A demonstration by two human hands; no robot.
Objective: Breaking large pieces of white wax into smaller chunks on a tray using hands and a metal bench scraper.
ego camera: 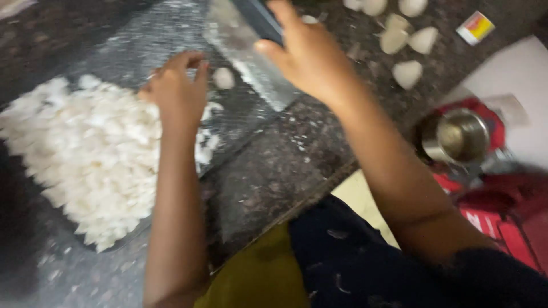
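Head view, motion-blurred. Up and right of our right-hand fingers, well apart: a small box [475, 27], rectangular, white with yellow and red faces, lying on the counter [285, 165]. Lower right, a red package [502, 228] with white print, off the counter edge.

Containers: a steel cup [461, 136] sits on a red base, below and right of the right fingers; contents too blurred to tell. A clear tray [240, 114] lies on the counter under our left hand [177, 97]; a heap of white chopped pieces [97, 159] fills its left part, touching the left palm side.

Left fingers curled narrow, tips pinched toward one white chunk [224, 78] just right of them; contact unclear. Right hand [311, 57] is wrapped on a dark handle [264, 21]; the knife blade [251, 63] runs down-right from the fingers, flecked white. Grip looks closed, blur limits certainty.

White shell-like halves [408, 73] are scattered right of the right fingers, apart from them.

Edges: the counter edge runs diagonally below both wrists. Bare dark counter lies between tray edge and counter edge.
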